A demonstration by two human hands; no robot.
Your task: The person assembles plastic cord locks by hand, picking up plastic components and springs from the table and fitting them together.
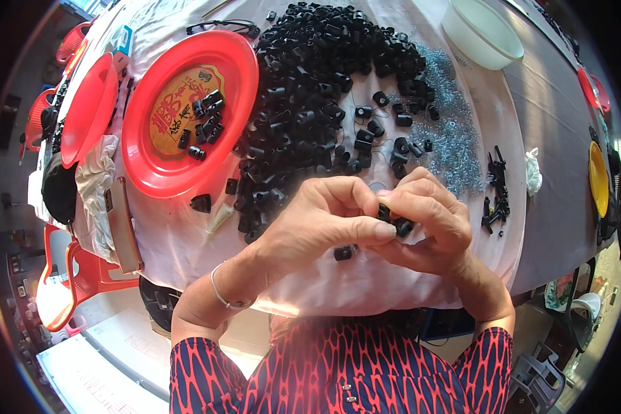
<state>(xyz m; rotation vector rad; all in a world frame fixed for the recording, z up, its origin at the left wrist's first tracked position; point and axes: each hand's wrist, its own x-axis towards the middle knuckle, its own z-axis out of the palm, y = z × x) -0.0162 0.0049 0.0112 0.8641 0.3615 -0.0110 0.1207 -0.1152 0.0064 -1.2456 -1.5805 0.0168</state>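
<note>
In the head view, a small black part (403, 228) is held over the near side of the table (303, 286), before the pile of black parts (283, 124). The left grip (317, 217) is pinched on it by thumb and forefinger; by the right grip (435, 221), closed around it, its other side is held. Whether one piece or two is held cannot be told. Probably the part is best steadied by the right fingers while light, straight pressure is applied by the left thumb.
</note>
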